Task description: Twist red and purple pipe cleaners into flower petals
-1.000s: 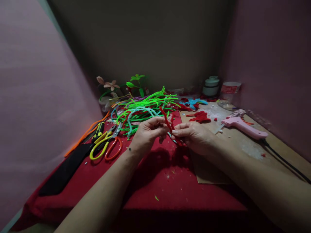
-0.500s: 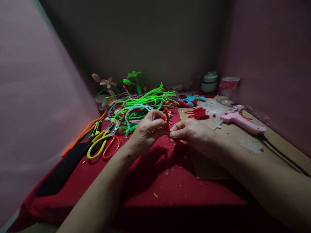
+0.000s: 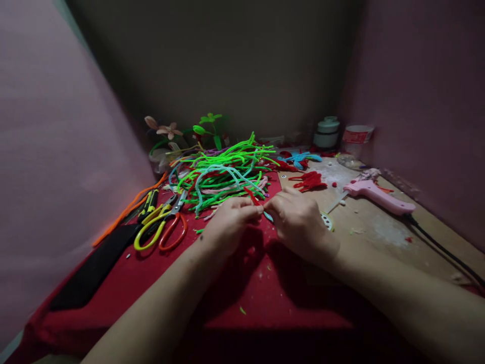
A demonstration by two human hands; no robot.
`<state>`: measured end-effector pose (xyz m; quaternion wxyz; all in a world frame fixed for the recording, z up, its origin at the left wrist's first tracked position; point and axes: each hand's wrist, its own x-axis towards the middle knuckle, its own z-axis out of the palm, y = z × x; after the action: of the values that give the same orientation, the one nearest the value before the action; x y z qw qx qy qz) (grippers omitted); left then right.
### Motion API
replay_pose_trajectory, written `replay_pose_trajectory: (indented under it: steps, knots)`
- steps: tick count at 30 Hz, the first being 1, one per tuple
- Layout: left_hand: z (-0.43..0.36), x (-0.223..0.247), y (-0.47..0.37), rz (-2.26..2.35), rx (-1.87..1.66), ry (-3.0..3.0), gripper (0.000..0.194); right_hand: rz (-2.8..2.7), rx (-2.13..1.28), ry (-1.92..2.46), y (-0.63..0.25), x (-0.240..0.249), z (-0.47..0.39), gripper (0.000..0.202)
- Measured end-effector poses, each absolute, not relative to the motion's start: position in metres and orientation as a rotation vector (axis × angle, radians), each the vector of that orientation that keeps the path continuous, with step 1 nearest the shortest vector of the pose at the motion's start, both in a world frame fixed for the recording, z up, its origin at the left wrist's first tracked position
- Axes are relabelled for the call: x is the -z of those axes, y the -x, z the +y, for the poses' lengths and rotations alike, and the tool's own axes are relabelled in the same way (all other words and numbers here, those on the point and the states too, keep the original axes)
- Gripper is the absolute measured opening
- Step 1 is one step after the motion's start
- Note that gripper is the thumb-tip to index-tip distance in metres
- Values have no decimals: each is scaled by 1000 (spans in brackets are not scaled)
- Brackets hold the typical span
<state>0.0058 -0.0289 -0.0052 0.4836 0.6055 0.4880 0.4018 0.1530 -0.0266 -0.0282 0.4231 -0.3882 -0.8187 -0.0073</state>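
Observation:
Between my two hands is a small red fuzzy stem point(image 3: 253, 196), its upper end tilted to the left. My left hand point(image 3: 234, 220) pinches it with closed fingers. The fingertips of my right hand point(image 3: 297, 220) meet it at its right end, knuckles up, and are pressed together there; most of the stem is hidden by the fingers. Just behind my hands lies a heap of green pipe cleaners point(image 3: 227, 164), with pale blue and pink ones among them.
Yellow-and-red-handled scissors point(image 3: 173, 230) and a black strip point(image 3: 96, 268) lie on the left. A pink glue gun point(image 3: 381, 196) rests on a brown board point(image 3: 428, 232) at right, near red fuzzy pieces point(image 3: 310, 180). Behind stand a jar point(image 3: 326, 132) and a cup point(image 3: 357, 139).
Both hands have moved slightly lower, and my right hand has turned knuckles up. The red stem, upright before, now leans left. More of the pile and a round dotted piece by my right wrist show.

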Motion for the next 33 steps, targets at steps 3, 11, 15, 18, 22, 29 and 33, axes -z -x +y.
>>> replay_pose_trajectory:
  steps: [3,11,15,18,22,29,33]
  knots:
    - [-26,8,-5,978,-891,-919,9,-2094,202,916,-152,28,-30,26]
    - [-20,-9,12,1147,-1074,-1501,17,-1471,-1107,1019,-156,19,-20,11]
    - [-23,-14,10,1145,-1203,-1833,10,-1288,-1438,865,-158,19,-14,12]
    - [-26,-13,5,1036,-1196,-2034,7,-1314,-1514,825,-158,18,-15,9]
    - [-29,-12,3,1100,-987,-1956,11,-1423,-1473,902,-156,17,-21,4]
    - [-23,-5,2,1158,-840,-1710,16,-1833,-641,1015,-151,21,-28,14]
    - [-24,-6,2,1197,-930,-1794,15,-1666,-1087,1017,-152,21,-23,11]
